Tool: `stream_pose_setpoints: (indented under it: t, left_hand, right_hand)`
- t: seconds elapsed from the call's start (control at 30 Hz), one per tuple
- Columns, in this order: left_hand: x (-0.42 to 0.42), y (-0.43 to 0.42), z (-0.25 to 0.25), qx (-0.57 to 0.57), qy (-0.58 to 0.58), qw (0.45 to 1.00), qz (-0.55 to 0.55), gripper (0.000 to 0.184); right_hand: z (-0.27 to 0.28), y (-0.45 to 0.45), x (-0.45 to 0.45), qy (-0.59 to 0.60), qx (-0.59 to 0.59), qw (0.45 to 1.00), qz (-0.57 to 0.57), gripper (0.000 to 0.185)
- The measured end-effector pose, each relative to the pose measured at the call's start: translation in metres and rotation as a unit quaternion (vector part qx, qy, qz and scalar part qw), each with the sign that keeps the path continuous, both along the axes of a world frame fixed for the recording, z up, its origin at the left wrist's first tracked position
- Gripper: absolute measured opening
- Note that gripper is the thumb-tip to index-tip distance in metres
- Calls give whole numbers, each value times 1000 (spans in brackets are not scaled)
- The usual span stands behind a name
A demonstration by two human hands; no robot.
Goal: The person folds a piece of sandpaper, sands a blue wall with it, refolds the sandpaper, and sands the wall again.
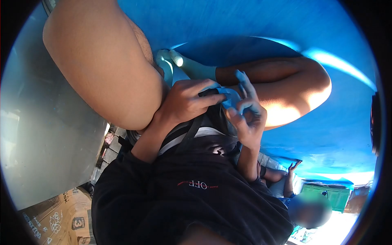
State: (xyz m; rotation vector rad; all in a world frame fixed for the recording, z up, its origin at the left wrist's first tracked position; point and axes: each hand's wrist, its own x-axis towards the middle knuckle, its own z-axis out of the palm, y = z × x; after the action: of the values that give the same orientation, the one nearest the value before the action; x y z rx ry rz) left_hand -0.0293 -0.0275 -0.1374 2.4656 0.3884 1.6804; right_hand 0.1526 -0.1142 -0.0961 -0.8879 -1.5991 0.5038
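Observation:
My left hand (pixel 188 102) is closed in front of my lap, its fingers reaching right to a small light-blue piece (pixel 232 97). The piece looks thin, but I cannot make out its kind. Facing it from the other side is my right hand (pixel 251 116), with thumb and a bent finger drawn together at the piece's lower edge and other fingers raised. Blue tints the fingertips of both hands. Beneath the hands is dark and light striped cloth (pixel 179 136) on my lap.
My bare legs (pixel 106 61) are bent, with light socks (pixel 196 67) on the feet. A blue surface (pixel 261 20) spreads around them. At left stands a grey metal panel (pixel 45 134), with printed cardboard (pixel 61 216) below. Another person (pixel 292 183) sits behind at right, near a green crate (pixel 326 196).

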Motion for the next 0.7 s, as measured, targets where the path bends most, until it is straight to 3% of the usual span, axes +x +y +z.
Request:
stream_pose_setpoints:
  t: [0.07,0.17,0.2,0.27,0.37,0.4,0.5,0.57,0.63,0.7]
  left_hand:
    - [1,1,0,-2,-11,1000,-1,41]
    - [2,-1,1,-20,-25,999,3,40]
    - [1,0,1,-24,-15,1000,12,40]
    - [1,0,-1,-29,-5,999,21,39]
    - [1,2,-2,-22,13,999,22,42]
    - [1,1,-1,-31,12,999,25,41]
    - [1,1,-1,-34,12,999,25,40]
    - [1,2,0,-26,13,999,23,40]
    - [0,1,0,-90,27,994,64,42]
    - [0,-1,1,-90,36,994,47,42]
  right_hand:
    - [1,1,-6,-25,-11,999,17,16]
    - [13,-4,-24,-65,4,994,-87,50]
    - [13,-3,-23,-65,5,994,-87,50]
    - [10,-3,-19,-66,12,993,-101,71]
    - [-4,-4,-8,-10,-18,993,-112,75]
    - [-4,-9,-3,7,-78,990,-117,81]
    - [2,-8,0,-84,-34,992,-90,81]
    - [10,-11,-16,-49,-30,996,-68,82]
    - [14,-13,-22,-14,-27,998,-46,83]
    - [14,-12,-16,-208,23,972,-108,85]
